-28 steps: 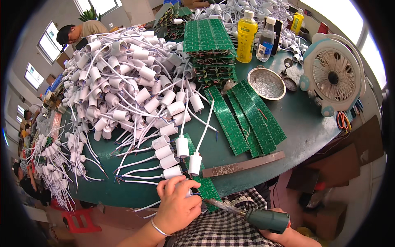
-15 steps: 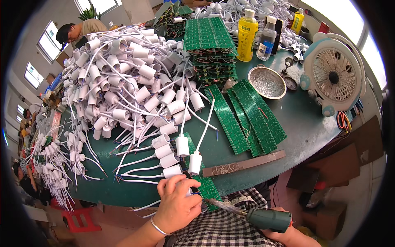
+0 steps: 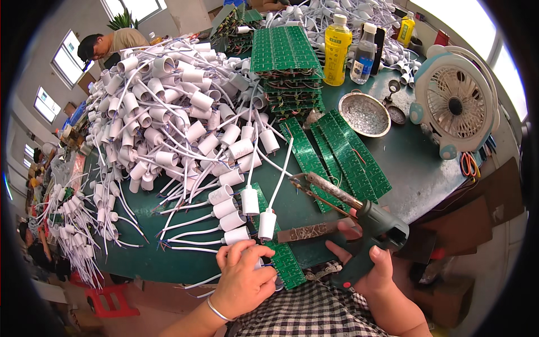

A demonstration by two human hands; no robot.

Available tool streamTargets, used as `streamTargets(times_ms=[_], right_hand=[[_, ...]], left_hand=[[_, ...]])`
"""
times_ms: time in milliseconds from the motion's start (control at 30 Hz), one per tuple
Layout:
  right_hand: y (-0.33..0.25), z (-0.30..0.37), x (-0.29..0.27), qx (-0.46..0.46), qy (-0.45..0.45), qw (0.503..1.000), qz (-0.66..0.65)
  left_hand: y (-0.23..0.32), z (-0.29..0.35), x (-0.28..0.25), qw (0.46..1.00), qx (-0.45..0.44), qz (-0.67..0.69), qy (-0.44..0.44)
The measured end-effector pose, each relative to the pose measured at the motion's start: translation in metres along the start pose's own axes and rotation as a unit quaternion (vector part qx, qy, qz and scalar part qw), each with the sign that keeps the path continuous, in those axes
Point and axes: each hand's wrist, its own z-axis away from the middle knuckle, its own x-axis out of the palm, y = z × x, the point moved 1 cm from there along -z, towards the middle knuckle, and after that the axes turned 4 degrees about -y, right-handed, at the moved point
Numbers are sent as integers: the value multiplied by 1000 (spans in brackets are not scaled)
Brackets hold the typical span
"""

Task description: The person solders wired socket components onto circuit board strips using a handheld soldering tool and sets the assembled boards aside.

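My right hand [image 3: 377, 274] grips a dark green soldering gun [image 3: 385, 223] by its handle. Its metal tip points up and left, raised above the brown bar [image 3: 309, 232]. At the table's near edge my left hand [image 3: 242, 281] is closed over a white lamp holder, mostly hidden under the fingers, beside a green circuit board strip [image 3: 289, 267]. Short wires show by the fingertips. Two white lamp holders, one of them [image 3: 268, 223] with its cable running up, stand along that strip. A row of lamp holders [image 3: 234, 220] lies to their left, cables pointing left.
A large heap of corded lamp holders [image 3: 196, 132] covers the left. Further right are stacked circuit boards [image 3: 286, 50], loose board strips [image 3: 351, 151], a metal bowl [image 3: 341, 106], bottles [image 3: 337, 50] and a fan [image 3: 457, 104]. Another person [image 3: 120, 42] bends over at the far left.
The soldering gun has risen with my right hand, away from the circuit board by my left hand, and its tip now angles upward. My left hand has stayed in place.
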Motion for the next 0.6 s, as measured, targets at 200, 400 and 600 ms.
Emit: streamTargets(times_ms=[200,400,600], right_hand=[[10,-10,-2,-7,-6,1000,-6],[10,-14,3,-31,3,999,18],[8,-15,2,-27,0,999,22]], left_hand=[[0,-2,-1,1000,2,4,0],[-5,5,-4,1000,11,8,-1],[-15,19,-11,997,22,69,-19]])
